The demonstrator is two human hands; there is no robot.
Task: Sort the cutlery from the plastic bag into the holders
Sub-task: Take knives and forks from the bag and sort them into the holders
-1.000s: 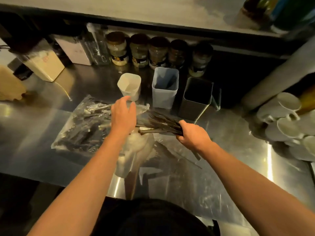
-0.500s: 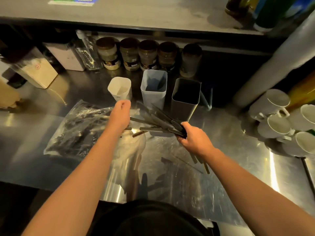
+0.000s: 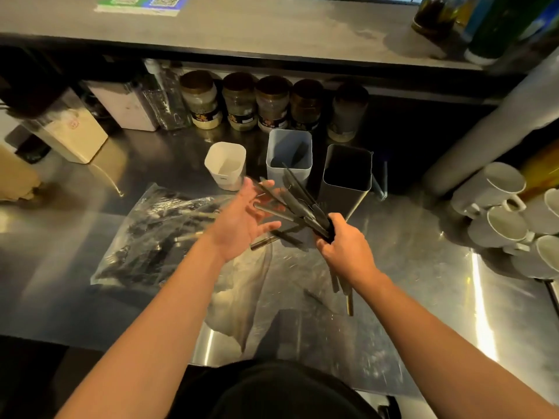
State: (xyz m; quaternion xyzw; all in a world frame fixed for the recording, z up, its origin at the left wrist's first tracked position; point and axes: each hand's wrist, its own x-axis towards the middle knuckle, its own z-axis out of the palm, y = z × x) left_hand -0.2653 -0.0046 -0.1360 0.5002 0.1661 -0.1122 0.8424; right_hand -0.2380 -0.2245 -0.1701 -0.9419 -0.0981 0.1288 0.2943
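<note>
Fanned cutlery bunch, ready for sorting
Right hand (image 3: 344, 252) grips the splayed cutlery (image 3: 298, 204); left hand (image 3: 242, 219) spread open, holding nothing. A loose grip could spill pieces onto the table (image 3: 423, 267).

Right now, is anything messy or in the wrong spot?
One piece of cutlery lies loose on the counter, outside the bag and the holders. The right hand grips a splayed bunch, not yet sorted. The white holder looks empty. Nothing seems spilled or broken.
</note>
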